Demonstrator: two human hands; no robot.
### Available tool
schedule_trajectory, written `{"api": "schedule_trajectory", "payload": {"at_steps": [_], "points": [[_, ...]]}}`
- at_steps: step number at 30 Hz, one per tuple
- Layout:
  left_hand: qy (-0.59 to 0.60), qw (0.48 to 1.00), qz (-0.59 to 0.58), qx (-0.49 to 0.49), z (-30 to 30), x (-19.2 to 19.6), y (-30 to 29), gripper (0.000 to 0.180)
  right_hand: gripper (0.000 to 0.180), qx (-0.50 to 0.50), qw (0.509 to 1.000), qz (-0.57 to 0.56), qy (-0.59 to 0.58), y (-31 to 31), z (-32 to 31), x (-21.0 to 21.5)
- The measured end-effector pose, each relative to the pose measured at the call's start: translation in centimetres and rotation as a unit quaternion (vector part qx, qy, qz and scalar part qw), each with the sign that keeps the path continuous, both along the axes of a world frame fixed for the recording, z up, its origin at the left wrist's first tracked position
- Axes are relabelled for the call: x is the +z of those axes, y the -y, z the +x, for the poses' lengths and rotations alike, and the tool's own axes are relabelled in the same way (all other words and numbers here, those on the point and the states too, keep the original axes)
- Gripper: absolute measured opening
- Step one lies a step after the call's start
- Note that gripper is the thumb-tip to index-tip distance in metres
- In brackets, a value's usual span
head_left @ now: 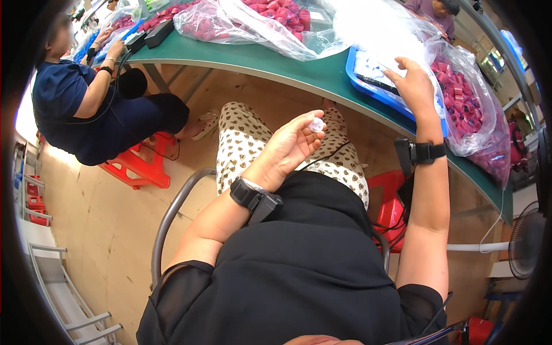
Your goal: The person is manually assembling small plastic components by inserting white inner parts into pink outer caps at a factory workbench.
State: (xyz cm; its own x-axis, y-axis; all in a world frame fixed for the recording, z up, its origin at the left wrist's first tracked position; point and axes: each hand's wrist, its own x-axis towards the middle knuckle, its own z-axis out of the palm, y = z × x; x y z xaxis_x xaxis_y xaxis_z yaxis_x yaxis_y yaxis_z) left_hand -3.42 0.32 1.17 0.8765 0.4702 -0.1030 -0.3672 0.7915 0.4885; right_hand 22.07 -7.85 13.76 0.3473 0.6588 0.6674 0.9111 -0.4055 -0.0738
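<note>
My left hand (293, 142) is held palm up above my lap. Its fingertips and thumb close on a small clear whitish round piece (316, 125). Reaching out to the right, my right hand (414, 85) hovers over a blue tray (351, 70) at the table edge. Its thumb and forefinger are apart, and I see nothing held between them. White pieces (368, 62) lie in the tray beside a dark flat bar (376, 84), in strong glare.
The green table (259, 64) carries clear plastic bags of dark pink pieces (460, 95) (282, 14). A co-worker (86, 92) sits at the left on a red stool (141, 164); another person (434, 12) is across the table. A fan (526, 238) stands at the right.
</note>
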Motion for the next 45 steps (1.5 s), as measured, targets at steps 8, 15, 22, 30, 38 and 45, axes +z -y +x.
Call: {"api": "schedule_trajectory", "payload": {"at_steps": [8,15,22,30,38,45], "points": [[0.008,0.997,0.082,-0.008,-0.6,0.9,0.7,0.030,0.026,0.224,0.916,0.048,-0.328,1.8,-9.7,-2.1],[-0.020,0.992,0.121,0.004,-0.6,1.1,1.2,0.032,0.016,0.255,0.881,0.032,-0.397,3.3,-13.4,-7.1],[-0.045,0.990,0.132,0.026,-0.5,1.0,1.4,0.029,0.015,0.244,0.847,0.048,-0.469,3.6,-13.6,-8.0],[-0.033,0.989,0.140,0.018,-0.5,0.7,1.2,0.021,0.013,0.192,0.872,0.041,-0.448,3.9,-13.9,-7.3],[-0.003,0.997,0.078,-0.001,-0.6,0.6,1.3,0.032,0.010,0.192,0.891,0.055,-0.408,4.2,-13.7,-7.2],[0.003,0.997,0.068,-0.018,-0.5,0.4,1.3,0.033,0.012,0.179,0.908,0.010,-0.378,4.1,-13.9,-7.2]]}}
